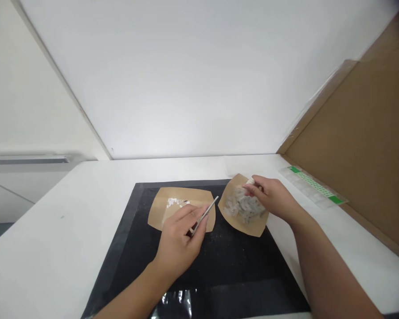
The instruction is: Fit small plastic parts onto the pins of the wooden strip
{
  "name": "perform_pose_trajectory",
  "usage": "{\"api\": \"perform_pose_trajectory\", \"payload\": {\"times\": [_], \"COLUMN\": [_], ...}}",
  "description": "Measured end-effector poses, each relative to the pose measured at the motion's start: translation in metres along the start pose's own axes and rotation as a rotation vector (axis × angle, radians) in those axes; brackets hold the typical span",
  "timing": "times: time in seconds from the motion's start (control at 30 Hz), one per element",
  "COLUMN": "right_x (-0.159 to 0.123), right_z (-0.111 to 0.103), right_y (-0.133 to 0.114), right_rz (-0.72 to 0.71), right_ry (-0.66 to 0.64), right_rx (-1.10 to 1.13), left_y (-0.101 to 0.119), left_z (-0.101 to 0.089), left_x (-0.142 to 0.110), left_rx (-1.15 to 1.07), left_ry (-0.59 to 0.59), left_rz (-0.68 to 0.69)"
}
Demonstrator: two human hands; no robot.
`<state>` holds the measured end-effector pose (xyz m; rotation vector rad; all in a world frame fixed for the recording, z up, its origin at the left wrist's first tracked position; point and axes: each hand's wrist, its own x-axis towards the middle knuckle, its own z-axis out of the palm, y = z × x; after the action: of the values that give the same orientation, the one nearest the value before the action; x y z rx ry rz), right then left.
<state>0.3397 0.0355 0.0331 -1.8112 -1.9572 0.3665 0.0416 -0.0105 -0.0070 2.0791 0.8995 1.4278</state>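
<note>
My left hand (pixel 182 237) is closed around a slim, straight grey metal tool (pixel 205 215), perhaps tweezers, its tip pointing up and right. Beneath that hand lies a brown paper tray (pixel 155 212) holding several small white pieces (pixel 173 202). At the right, my right hand (pixel 267 195) pinches a small whitish piece (pixel 251 180) between thumb and fingers. It hangs over the upper right rim of a second brown paper tray (pixel 244 229), which holds a pile of translucent whitish scraps (pixel 244 206). The fingers partly hide the pinched piece, so its kind is unclear.
Both trays rest on a black mat (pixel 226 274) on a white table (pixel 60 230). A clear plastic strip with green markings (pixel 314 186) lies at the right, beside a brown cardboard panel (pixel 362 155). A white wall (pixel 193 88) stands behind.
</note>
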Motion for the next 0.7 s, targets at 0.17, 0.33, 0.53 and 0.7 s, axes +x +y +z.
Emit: {"api": "perform_pose_trajectory", "payload": {"times": [0.17, 0.33, 0.53, 0.7], "right_x": [0.0, -0.004, -0.02, -0.022], "right_z": [0.003, 0.003, 0.0, 0.013], "right_y": [0.003, 0.004, 0.006, 0.007], "right_rz": [-0.055, -0.171, -0.09, 0.015], "right_ry": [-0.057, -0.008, -0.112, -0.212], "right_rx": [-0.024, -0.098, -0.284, -0.31], "left_y": [0.0, 0.001, 0.0, 0.0], "left_z": [0.0, 0.0, 0.0, 0.0], "left_x": [-0.001, 0.0, 0.0, -0.001], "left_rx": [0.009, 0.024, 0.03, 0.051], "left_ry": [-0.002, 0.0, -0.03, -0.023], "left_rz": [0.0, 0.009, -0.022, -0.017]}}
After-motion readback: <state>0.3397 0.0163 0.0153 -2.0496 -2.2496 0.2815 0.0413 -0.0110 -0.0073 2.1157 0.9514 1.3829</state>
